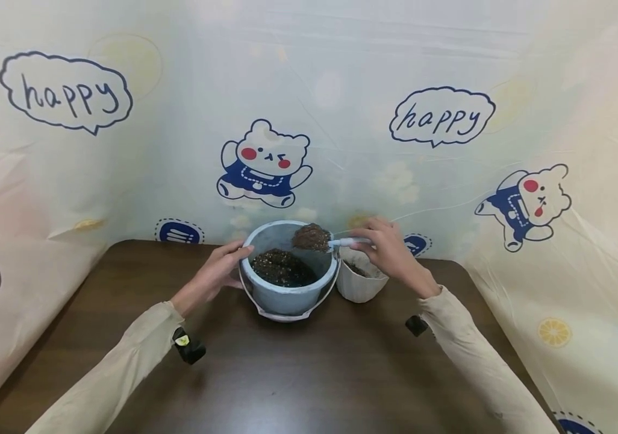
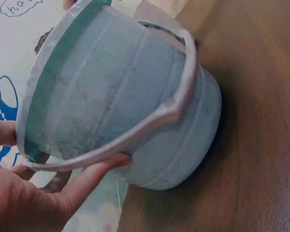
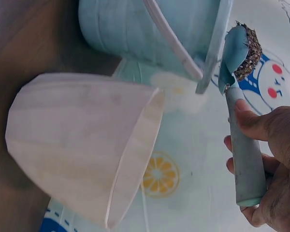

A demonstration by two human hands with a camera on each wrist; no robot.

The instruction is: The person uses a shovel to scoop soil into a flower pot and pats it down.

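Observation:
A light blue bucket [image 1: 287,297] stands on the table, dark soil [image 1: 282,269] inside it. My left hand [image 1: 221,268] holds the bucket's left side at the rim; in the left wrist view its thumb [image 2: 99,171] lies against the wall below the pale handle [image 2: 150,123]. With my right hand [image 1: 390,250] I grip a small blue trowel [image 3: 246,145] by its handle. A heaped scoop of brown soil [image 1: 311,237] sits on its blade, over the bucket's right rim. Just right of the bucket, below my right hand, is a white pot [image 1: 360,288] with some soil in it.
The dark wooden table [image 1: 287,374] ends at a printed cloth backdrop [image 1: 352,181] with bears and lettering, which also hangs along both sides. The bucket's handle hangs down over its front. Black wrist cameras [image 1: 188,346] are strapped below both sleeves.

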